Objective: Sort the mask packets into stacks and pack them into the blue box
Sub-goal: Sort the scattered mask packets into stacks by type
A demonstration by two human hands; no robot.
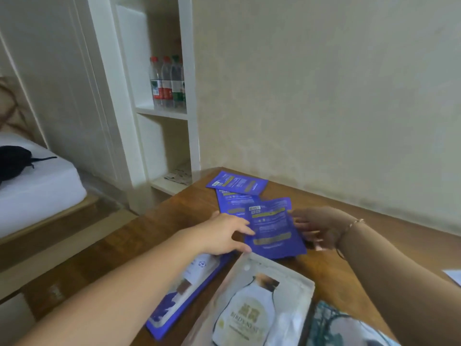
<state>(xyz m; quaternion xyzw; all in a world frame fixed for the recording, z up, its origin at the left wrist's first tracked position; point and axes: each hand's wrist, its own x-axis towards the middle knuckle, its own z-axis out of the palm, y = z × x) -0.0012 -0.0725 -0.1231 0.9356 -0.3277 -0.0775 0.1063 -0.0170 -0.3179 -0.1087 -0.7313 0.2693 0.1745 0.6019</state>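
Several purple mask packets lie back side up on the brown wooden table (174, 221). The nearest purple packet (272, 228) sits between my hands: my left hand (224, 236) grips its left edge and my right hand (321, 227) touches its right edge. Two more purple packets lie farther back, one (230, 204) partly under the near one and one (237, 182) near the table's far edge. The blue box (184, 293) lies flat under my left forearm, partly hidden. A beige packet (259, 308) with a bottle picture lies at the front.
A green-patterned packet (334, 325) lies at the front right. A white paper corner (454, 275) shows at the right edge. The wall runs behind the table. A white shelf with bottles (167, 83) stands at the left, and a bed (37, 186) beyond it.
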